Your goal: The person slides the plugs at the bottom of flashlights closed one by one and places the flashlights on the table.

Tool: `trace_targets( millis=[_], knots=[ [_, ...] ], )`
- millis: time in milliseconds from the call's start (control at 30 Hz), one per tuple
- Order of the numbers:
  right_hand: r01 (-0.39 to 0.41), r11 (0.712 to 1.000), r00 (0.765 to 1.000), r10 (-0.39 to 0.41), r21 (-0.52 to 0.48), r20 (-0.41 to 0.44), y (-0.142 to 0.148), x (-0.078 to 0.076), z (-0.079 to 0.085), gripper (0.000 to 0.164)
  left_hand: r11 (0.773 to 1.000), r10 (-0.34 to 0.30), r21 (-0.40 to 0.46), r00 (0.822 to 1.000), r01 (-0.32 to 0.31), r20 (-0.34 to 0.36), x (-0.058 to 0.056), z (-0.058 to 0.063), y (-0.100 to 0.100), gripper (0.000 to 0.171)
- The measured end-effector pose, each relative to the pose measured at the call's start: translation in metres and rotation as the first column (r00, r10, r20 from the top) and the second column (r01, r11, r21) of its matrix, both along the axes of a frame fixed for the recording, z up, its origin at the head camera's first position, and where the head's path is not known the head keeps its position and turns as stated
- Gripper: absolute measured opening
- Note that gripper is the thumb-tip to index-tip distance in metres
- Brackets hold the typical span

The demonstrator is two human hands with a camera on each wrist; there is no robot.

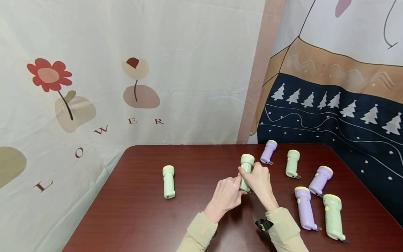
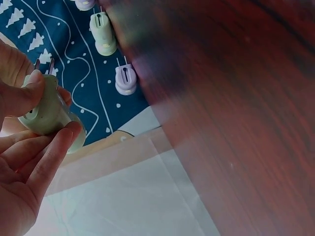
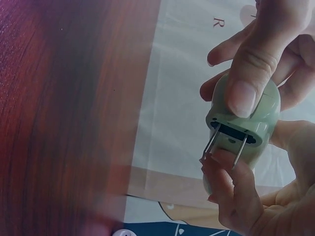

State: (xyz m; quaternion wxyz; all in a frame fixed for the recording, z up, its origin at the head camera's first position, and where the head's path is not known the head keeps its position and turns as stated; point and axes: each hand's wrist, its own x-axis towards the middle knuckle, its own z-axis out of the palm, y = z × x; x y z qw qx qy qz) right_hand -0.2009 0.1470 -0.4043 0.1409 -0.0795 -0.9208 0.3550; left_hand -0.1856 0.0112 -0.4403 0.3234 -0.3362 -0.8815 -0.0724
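Plastic, smooth and pale green, forms the held flashlight, its rounded body flaring to a wider head. The left hand and right hand, close together, both clamp it above the wooden table, fingers curled against its sides. Two slim metal prongs jut from its end. A lone green flashlight lies well apart at left; three lilac flashlights and two green flashlights lie at right on the glossy, reddish grain. Behind hangs a creased, pale cloth.
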Motion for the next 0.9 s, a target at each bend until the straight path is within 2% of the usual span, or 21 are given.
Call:
trace_targets(
  millis=[900],
  knots=[
    [0.013, 1.0, 1.0, -0.013, 0.024, -0.004, -0.0005, -0.0007, -0.002, 0.047, 1.0, -0.021, 0.004, 1.0, 0.021, 0.021, 0.0002, -0.0025, -0.002, 0.053]
  ],
)
